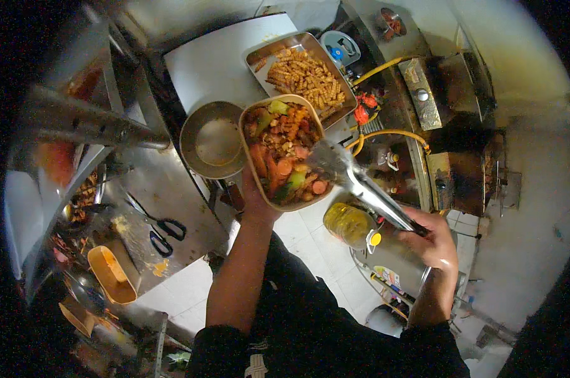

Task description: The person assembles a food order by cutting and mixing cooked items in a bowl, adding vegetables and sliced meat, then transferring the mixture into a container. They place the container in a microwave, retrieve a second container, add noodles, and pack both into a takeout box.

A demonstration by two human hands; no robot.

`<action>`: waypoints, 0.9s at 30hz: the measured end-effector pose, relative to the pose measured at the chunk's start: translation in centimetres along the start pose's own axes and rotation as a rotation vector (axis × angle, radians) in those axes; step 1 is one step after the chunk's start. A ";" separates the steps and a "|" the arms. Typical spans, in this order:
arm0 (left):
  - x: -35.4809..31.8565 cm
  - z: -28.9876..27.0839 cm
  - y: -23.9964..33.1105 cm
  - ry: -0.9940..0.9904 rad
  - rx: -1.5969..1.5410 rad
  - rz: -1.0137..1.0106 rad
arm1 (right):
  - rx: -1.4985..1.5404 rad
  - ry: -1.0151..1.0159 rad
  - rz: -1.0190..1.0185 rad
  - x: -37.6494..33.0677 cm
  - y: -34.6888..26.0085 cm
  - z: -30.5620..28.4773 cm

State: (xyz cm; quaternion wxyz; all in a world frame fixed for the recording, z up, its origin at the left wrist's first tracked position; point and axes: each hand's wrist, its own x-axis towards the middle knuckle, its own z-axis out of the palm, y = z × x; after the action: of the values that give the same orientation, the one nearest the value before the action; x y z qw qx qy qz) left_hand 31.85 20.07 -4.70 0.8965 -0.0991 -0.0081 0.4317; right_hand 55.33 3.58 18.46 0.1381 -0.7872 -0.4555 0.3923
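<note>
My left hand [261,200] grips a rectangular tan takeaway box [297,206] from below, and its fingers are mostly hidden under it. Inside the box lie sliced sausages [285,167], green vegetable pieces [277,108], orange crinkle-cut pieces [297,116] and crumbly bits. My right hand [434,239] is wrapped round the handle end of metal tongs [376,196]. The tongs' head is smeared by motion at the box's right edge, so I cannot tell whether it holds anything.
Beyond the box stands a metal tray [254,62] of crinkle fries [305,77]. A round metal pan [217,140] sits left of the box. Black-handled scissors [166,230] and another tan box [127,295] are on the left metal counter [190,201]. An oil jug [348,225] and yellow hoses [385,132] lie rightward.
</note>
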 end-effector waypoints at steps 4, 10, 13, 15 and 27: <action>-0.2 1.0 -0.5 0.047 0.192 0.086 | 0.082 0.097 0.024 -0.3 -1.1 0.0; 0.1 0.8 0.0 -0.130 0.070 0.075 | -0.367 0.024 -0.196 -1.5 -3.3 -0.9; -0.1 0.7 0.1 -0.100 0.085 0.063 | -0.360 0.060 -0.162 -1.8 -4.1 -1.3; -0.4 0.8 0.2 -0.090 0.093 0.055 | -0.272 0.088 -0.166 -1.8 -4.3 -1.3; -1.0 2.0 0.0 0.013 0.108 0.036 | -0.330 0.130 -0.435 -1.6 -3.8 -2.2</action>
State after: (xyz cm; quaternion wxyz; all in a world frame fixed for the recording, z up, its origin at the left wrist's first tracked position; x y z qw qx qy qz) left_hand 31.02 19.64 -2.68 0.8927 -0.0536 0.0229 0.4468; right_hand 54.19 4.66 22.82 0.1178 -0.7062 -0.6617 0.2227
